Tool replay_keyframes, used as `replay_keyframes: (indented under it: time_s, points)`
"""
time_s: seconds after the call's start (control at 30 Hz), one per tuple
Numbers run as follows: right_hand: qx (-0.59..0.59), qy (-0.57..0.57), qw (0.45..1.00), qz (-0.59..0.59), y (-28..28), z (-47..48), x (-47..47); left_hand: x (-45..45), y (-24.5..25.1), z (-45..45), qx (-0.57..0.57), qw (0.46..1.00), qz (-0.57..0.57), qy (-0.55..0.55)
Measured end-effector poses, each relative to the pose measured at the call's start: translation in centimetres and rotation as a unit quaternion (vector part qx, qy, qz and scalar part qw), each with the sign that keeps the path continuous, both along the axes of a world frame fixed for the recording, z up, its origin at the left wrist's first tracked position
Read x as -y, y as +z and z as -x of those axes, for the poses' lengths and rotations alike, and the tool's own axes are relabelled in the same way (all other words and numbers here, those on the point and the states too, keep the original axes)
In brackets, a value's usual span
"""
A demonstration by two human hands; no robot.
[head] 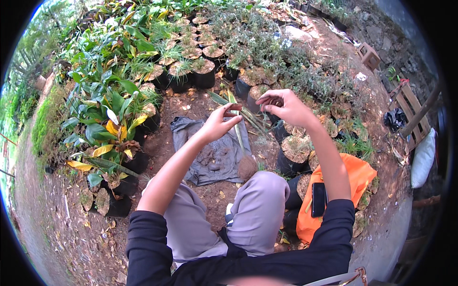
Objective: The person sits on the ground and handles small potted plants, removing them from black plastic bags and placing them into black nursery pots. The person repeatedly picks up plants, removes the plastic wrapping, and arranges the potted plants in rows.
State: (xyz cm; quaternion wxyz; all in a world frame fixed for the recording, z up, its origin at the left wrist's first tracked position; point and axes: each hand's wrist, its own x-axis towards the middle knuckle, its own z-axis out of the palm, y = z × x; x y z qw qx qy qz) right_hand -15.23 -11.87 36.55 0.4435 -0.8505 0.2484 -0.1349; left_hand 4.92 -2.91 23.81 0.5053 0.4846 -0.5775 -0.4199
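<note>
My left hand (222, 123) is raised above a grey plastic sheet (186, 157), thumb and fingers apart, with nothing visible between them. To its right, my right hand (281, 106) is held up with curled fingers and the thumb close to them. Thin greenish strands show by its fingertips, but whether they are held or lie behind is unclear. Dark, moist soil (214, 157) is spread on the sheet. A brown fibrous ball (247, 168) rests at the sheet's right edge beside my knee. A long, narrow leaf (238, 135) rises from near it towards my left hand.
Black bags of potted plants (204, 77) stand ahead and on both sides. Broad-leaved plants (118, 96) crowd the left. At right, a black phone (318, 199) lies on orange cloth (352, 171). Farther right are a wooden pallet (411, 103) and a white sack (423, 161).
</note>
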Motion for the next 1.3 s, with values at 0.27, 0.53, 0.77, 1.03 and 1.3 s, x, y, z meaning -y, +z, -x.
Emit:
replay_keyframes:
  time_s: [0.27,0.53,0.77,1.03,1.3]
  points:
    - [0.054,0.032,0.997,-0.042,-0.9,-3.3,-3.2,-3.5,1.2,1.0,-0.064,0.998,-0.005,0.01]
    - [0.252,-0.155,0.929,-0.225,-3.5,-5.5,-3.3,-5.3,4.0,-4.0,-0.498,0.858,-0.097,-0.073]
    - [0.267,-0.158,0.926,-0.213,-5.6,-5.8,-5.0,-6.6,4.9,-4.1,-0.647,0.736,-0.081,-0.181]
    - [0.235,-0.128,0.956,-0.123,-5.0,-5.9,-6.5,-7.2,6.1,-2.9,-0.664,0.712,-0.087,-0.209]
    - [0.179,-0.103,0.968,-0.142,-6.2,-5.5,-5.3,-7.0,5.3,-3.0,-0.663,0.699,-0.102,-0.247]
